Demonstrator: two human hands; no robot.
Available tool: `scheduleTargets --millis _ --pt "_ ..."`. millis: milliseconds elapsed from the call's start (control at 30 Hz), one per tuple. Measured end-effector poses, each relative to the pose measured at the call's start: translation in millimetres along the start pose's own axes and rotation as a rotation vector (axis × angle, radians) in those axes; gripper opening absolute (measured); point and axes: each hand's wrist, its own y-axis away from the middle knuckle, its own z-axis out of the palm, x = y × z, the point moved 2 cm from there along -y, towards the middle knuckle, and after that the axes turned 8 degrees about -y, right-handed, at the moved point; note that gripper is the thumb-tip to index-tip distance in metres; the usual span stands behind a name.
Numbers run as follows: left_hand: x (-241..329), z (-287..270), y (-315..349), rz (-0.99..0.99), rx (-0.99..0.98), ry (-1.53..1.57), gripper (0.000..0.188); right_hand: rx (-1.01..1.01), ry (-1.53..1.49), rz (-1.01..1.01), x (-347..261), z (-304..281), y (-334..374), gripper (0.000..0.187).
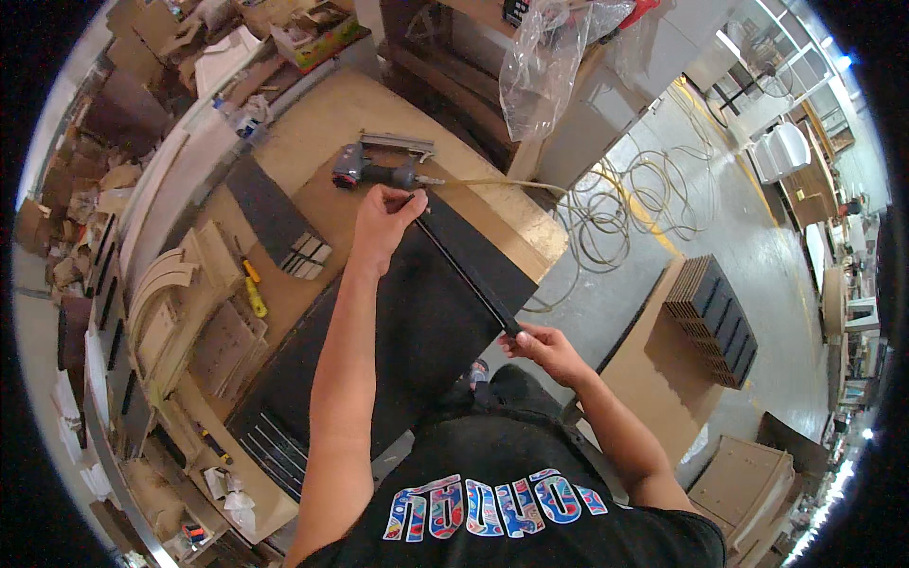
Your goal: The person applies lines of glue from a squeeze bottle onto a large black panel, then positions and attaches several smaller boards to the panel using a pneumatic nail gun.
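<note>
Your left hand (386,227) is pinched closed on the far end of the black strip (465,271), your right hand (549,352) on its near end. The strip spans over the black board (398,312) on the table (317,109), near the nail gun (383,174). It looks light, stiffish, perhaps slick; being slender, it's best held at both ends.

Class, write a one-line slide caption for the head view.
Left hand and right hand grip a thin black strip near its ends, over a black panel; a hose-fed tool lies beyond.
</note>
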Motion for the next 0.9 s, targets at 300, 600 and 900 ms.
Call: scheduleTargets --millis 300,600,900 --pt "-34 36 -18 0.022 -0.186 0.167 0.04 0.16 0.2 -0.033 -30 -35 -13 0.054" --pt "10 13 -18 0.161 0.085 -0.556 0.036 0.342 0.691 -0.411 -77 -43 -39 0.054" --pt "-53 43 -18 0.002 0.156 -0.804 0.04 0.45 0.956 -0.583 -41 -69 -48 0.055"
